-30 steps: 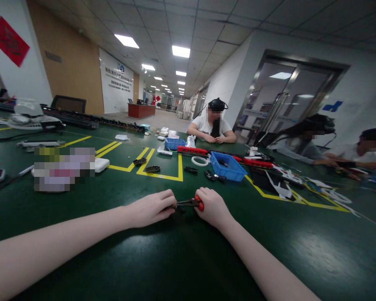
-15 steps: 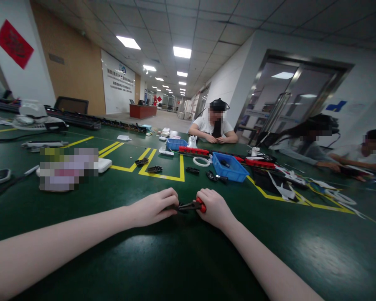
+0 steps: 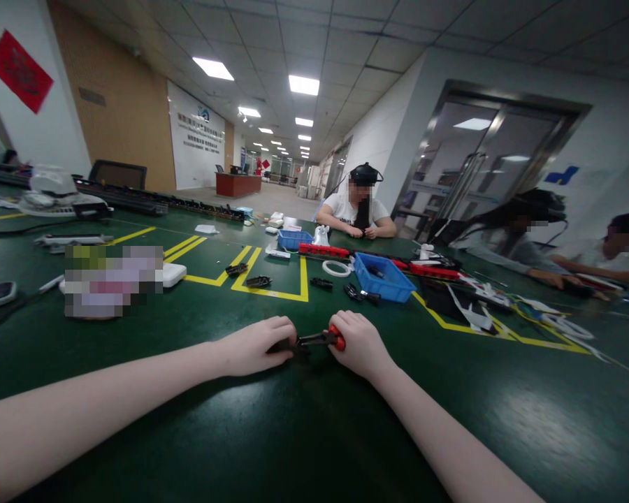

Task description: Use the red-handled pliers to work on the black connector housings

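My right hand (image 3: 357,346) is closed round the red handles of a pair of pliers (image 3: 317,339), whose dark jaws point left. The tips of the jaws reach the fingers of my left hand (image 3: 267,344). Those fingers are pinched round a small dark piece, mostly hidden behind them, that I cannot make out. Both hands are low over the green table. Beyond them lie several small black parts, among them one (image 3: 321,283) straight ahead and another (image 3: 258,281) inside the yellow tape lines.
A blue bin (image 3: 382,279) with dark parts inside stands ahead to the right, beside a white ring (image 3: 336,268). A smaller blue bin (image 3: 295,239) is farther back. White and yellow cables (image 3: 555,321) lie at right. A person (image 3: 361,209) sits opposite; others sit at right.
The pliers' jaws have tilted slightly, with their tips still at my left fingers. Both hands have barely moved; the whole view has shifted a little.
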Action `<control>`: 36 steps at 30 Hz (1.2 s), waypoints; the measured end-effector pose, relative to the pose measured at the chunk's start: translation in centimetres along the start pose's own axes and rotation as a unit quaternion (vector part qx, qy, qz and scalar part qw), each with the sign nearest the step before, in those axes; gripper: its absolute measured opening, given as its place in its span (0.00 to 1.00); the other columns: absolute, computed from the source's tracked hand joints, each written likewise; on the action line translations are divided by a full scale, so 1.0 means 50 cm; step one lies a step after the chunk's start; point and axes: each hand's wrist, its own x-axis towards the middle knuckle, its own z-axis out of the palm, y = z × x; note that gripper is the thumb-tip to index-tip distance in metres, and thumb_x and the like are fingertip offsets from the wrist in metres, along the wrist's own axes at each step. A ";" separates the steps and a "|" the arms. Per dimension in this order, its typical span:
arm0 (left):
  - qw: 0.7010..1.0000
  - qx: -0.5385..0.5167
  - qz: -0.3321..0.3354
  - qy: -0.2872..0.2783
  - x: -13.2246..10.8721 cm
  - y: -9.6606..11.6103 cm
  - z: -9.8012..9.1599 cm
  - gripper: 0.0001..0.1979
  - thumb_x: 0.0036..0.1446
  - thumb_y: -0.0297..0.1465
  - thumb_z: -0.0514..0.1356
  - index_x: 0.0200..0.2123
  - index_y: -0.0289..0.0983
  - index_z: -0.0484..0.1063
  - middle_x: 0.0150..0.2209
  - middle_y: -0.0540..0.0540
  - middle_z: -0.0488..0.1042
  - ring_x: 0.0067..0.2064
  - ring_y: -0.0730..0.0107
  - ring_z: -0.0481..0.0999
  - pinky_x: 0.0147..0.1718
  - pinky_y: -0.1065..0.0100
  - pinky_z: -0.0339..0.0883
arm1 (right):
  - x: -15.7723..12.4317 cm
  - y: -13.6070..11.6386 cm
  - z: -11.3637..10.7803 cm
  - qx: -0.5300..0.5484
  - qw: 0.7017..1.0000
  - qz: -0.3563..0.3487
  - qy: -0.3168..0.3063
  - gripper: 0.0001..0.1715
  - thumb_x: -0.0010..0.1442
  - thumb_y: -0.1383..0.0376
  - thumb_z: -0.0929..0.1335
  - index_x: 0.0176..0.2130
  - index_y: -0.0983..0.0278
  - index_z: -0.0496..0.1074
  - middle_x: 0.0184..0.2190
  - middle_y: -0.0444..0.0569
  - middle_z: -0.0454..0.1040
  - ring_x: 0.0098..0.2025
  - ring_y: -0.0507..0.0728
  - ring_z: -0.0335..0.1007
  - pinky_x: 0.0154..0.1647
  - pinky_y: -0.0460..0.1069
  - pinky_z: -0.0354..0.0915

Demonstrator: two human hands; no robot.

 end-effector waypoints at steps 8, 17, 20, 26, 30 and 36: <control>1.000 0.001 -0.027 0.004 0.001 -0.001 0.000 0.08 0.60 0.30 0.60 0.43 0.38 0.67 0.44 0.46 0.70 0.45 0.63 0.72 0.44 0.63 0.68 | -0.002 -0.003 -0.006 0.002 1.000 0.011 -0.005 0.05 0.53 0.69 0.68 0.32 0.62 0.66 0.33 0.48 0.71 0.35 0.55 0.64 0.37 0.48 0.57; 0.999 0.027 0.017 -0.010 -0.002 -0.004 -0.001 0.11 0.64 0.29 0.58 0.49 0.40 0.71 0.51 0.44 0.70 0.51 0.63 0.72 0.51 0.62 0.67 | -0.001 -0.002 -0.005 0.005 1.000 0.020 -0.016 0.06 0.53 0.68 0.69 0.31 0.62 0.65 0.33 0.47 0.71 0.34 0.54 0.64 0.37 0.48 0.57; 0.999 0.027 0.022 -0.010 -0.001 -0.009 -0.001 0.11 0.64 0.29 0.58 0.50 0.40 0.72 0.52 0.44 0.71 0.51 0.63 0.72 0.51 0.62 0.67 | -0.001 -0.002 -0.006 0.005 1.000 0.020 -0.018 0.06 0.53 0.68 0.69 0.31 0.62 0.65 0.32 0.46 0.71 0.34 0.54 0.64 0.37 0.48 0.57; 1.000 0.023 -0.001 -0.006 0.001 -0.008 0.000 0.20 0.62 0.33 0.60 0.57 0.39 0.65 0.51 0.43 0.71 0.51 0.60 0.71 0.50 0.60 0.67 | -0.001 -0.002 -0.005 -0.007 1.000 0.014 -0.020 0.06 0.52 0.69 0.69 0.32 0.62 0.66 0.33 0.47 0.72 0.35 0.55 0.65 0.37 0.48 0.57; 0.999 0.051 -0.003 -0.003 0.004 -0.009 0.002 0.24 0.62 0.36 0.60 0.59 0.39 0.63 0.51 0.41 0.69 0.51 0.58 0.70 0.51 0.59 0.66 | 0.000 -0.003 -0.004 -0.020 1.000 0.003 -0.022 0.06 0.52 0.69 0.69 0.33 0.63 0.67 0.34 0.49 0.73 0.36 0.56 0.65 0.39 0.49 0.57; 0.996 0.081 -0.042 -0.015 0.004 -0.001 -0.005 0.15 0.63 0.39 0.58 0.50 0.38 0.68 0.45 0.43 0.71 0.45 0.59 0.72 0.43 0.61 0.67 | 0.004 -0.008 -0.006 -0.042 0.999 -0.019 -0.025 0.03 0.54 0.69 0.68 0.33 0.64 0.69 0.35 0.51 0.73 0.40 0.58 0.65 0.41 0.49 0.56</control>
